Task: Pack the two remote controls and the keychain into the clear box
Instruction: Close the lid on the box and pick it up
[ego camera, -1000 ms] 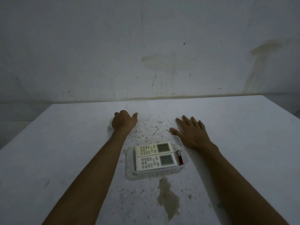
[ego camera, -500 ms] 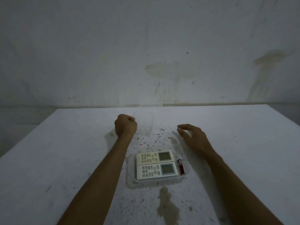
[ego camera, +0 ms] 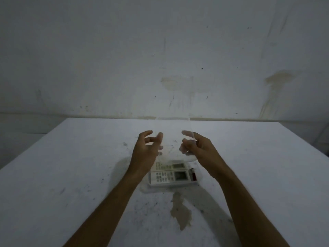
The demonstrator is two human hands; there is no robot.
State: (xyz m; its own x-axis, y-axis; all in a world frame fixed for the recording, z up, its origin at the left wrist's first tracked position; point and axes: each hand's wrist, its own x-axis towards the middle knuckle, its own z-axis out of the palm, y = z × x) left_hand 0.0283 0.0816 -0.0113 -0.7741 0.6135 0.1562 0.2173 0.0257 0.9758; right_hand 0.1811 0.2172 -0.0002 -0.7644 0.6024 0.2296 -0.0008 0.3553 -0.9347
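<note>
— Above the clear box [ego camera: 199, 177] on the table [ego camera: 71, 175], we see what?
— Our left hand [ego camera: 147, 148] and right hand [ego camera: 197, 148] gripping the clear lid [ego camera: 173, 138], fingers curled.
— And inside the box?
— Both remote controls [ego camera: 170, 172], keychain [ego camera: 193, 174] beside them; button labels too blurred to read.

Clear lid [ego camera: 173, 138] near invisible, only faint edges read; grip of left hand [ego camera: 145, 150] and right hand [ego camera: 199, 148] on it unclear; fingertips smeared behind plastic; far remote [ego camera: 170, 165] top edge hidden by lid, left end by left wrist; button labels too small; clear box [ego camera: 200, 177] walls barely traceable; keychain [ego camera: 193, 174] just red blur; forearms cut by bottom edge.
</note>
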